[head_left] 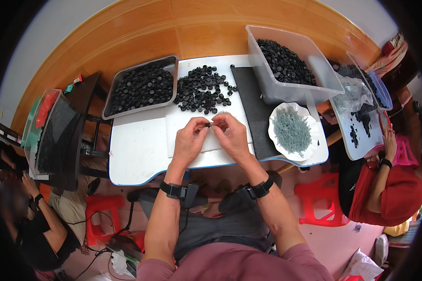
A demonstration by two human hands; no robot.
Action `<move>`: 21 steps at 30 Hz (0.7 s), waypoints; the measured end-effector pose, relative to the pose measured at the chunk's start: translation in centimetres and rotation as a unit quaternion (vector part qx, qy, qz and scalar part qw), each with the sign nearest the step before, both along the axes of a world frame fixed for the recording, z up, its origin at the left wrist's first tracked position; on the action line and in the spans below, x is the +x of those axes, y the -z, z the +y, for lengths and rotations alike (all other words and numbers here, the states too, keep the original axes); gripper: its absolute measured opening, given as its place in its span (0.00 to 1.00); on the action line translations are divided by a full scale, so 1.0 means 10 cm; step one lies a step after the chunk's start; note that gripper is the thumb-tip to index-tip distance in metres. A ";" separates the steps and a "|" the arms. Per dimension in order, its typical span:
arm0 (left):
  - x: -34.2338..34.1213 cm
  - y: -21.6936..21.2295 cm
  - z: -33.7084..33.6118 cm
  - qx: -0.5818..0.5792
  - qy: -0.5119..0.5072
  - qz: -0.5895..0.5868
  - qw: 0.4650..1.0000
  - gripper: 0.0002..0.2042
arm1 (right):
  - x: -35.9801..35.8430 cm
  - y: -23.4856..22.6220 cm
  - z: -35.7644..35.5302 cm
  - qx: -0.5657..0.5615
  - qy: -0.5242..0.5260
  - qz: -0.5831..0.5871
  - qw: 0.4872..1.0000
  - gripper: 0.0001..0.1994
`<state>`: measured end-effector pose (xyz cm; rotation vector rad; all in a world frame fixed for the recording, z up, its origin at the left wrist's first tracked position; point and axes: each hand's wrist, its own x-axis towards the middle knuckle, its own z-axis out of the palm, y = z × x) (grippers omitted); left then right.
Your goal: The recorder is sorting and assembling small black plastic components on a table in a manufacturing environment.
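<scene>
**Hands pinching 1 small black part**

The left hand and right hand meet above the white surface, fingertips pinching 1 small black part between them. A loose pile of black parts lies at 12 o'clock, a metal tray at 10 o'clock, and a white plate of grey pins at 3 o'clock.

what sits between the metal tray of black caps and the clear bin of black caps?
In the head view, a loose pile of black caps on the white table and a dark mat lie between the metal tray and the clear bin.
</scene>
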<state>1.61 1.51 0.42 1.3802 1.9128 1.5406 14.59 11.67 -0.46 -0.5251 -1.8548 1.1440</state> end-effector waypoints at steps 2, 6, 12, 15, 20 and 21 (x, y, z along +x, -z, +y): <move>0.01 -0.01 0.02 -0.004 0.005 0.003 1.000 0.10 | 0.02 0.01 0.01 0.003 0.004 -0.002 1.000 0.09; 0.00 0.04 0.02 0.000 -0.003 0.046 0.999 0.10 | 0.03 -0.02 0.00 0.045 0.003 -0.023 0.999 0.09; 0.04 0.05 0.01 0.017 -0.018 0.072 0.997 0.10 | 0.03 -0.04 -0.03 0.078 0.010 -0.017 0.997 0.09; 0.03 0.02 0.00 0.016 -0.023 0.016 0.999 0.09 | 0.05 -0.07 -0.02 0.008 0.013 -0.002 1.000 0.07; 0.02 0.05 0.02 0.017 -0.027 0.004 0.999 0.10 | 0.06 -0.06 0.00 -0.117 -0.002 0.008 0.993 0.04; 0.02 0.05 0.02 0.015 -0.025 0.004 1.000 0.10 | 0.06 -0.05 0.01 -0.120 -0.014 0.001 0.993 0.04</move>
